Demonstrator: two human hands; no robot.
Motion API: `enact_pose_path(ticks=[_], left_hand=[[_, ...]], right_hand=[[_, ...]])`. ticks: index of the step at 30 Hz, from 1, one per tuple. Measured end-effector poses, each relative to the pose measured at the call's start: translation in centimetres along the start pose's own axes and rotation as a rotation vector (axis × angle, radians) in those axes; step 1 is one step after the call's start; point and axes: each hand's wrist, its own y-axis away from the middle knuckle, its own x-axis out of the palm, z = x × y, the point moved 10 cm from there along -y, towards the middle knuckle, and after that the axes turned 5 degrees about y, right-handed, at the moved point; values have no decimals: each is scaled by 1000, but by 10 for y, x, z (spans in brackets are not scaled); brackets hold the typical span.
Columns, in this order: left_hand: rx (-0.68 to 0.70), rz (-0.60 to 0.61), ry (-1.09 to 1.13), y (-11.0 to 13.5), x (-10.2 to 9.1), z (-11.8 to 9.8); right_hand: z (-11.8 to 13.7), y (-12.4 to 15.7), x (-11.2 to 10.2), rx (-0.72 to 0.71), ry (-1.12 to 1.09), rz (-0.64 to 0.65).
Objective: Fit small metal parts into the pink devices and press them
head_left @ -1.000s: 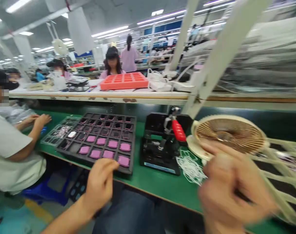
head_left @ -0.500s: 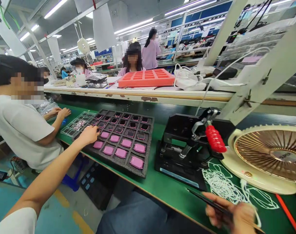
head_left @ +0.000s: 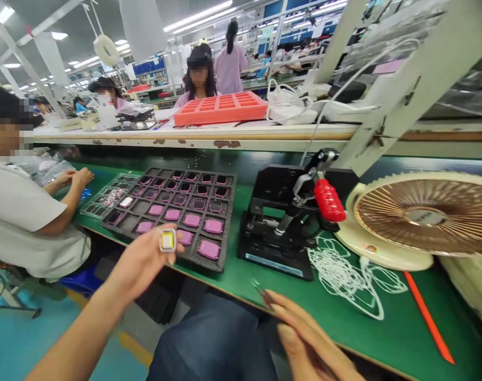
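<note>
My left hand (head_left: 145, 264) is closed on a small square watch case (head_left: 168, 240), its inner side turned up, showing a yellow and white middle in a pale rim. It is held over the front edge of a dark foam tray (head_left: 225, 254). Rows of black-faced watch cases (head_left: 202, 190) fill the tray's back, and purple ones (head_left: 192, 220) lie nearer the front. One white-looking piece (head_left: 126, 202) sits in a left compartment. My right hand (head_left: 304, 333) grips slim dark tweezers (head_left: 260, 290), blurred, with their tips pointing to the tray side, above the bench edge.
A black press (head_left: 280, 222) with a red handle (head_left: 329, 201) stands right of the tray. Beyond it are tangled white cord (head_left: 336, 275), a fan (head_left: 423, 217) and an orange-red stick (head_left: 429, 317). A clear tray (head_left: 109, 196) lies left, near a co-worker's hands (head_left: 80, 177).
My left hand has left the tray's compartments and come nearer, now with a watch case turned palm-up. My right hand has moved left with the tweezers. The view has shifted right.
</note>
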Motion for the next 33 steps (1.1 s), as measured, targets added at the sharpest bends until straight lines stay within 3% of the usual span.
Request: enact_pose_path(ticks=[4,7,16,25,30,33], left_hand=[[-182,91,-12,51,76,70],[-239,141,-69,67,99,94],[-259,136,-162,67,100,101],[-208,138,-333,66,92,98],[-322,212,-67,67,103,109],[-310,191,-70,65,101,108]], right_hand=[[48,4,36,-263,-136,72],[57,12,44,-354,-141,123],[45,24,34,-281,-104,65],[42,27,41,-304,-67,142],[42,31,33,-330,-47,45],[47,27,36,-338,-68,61]])
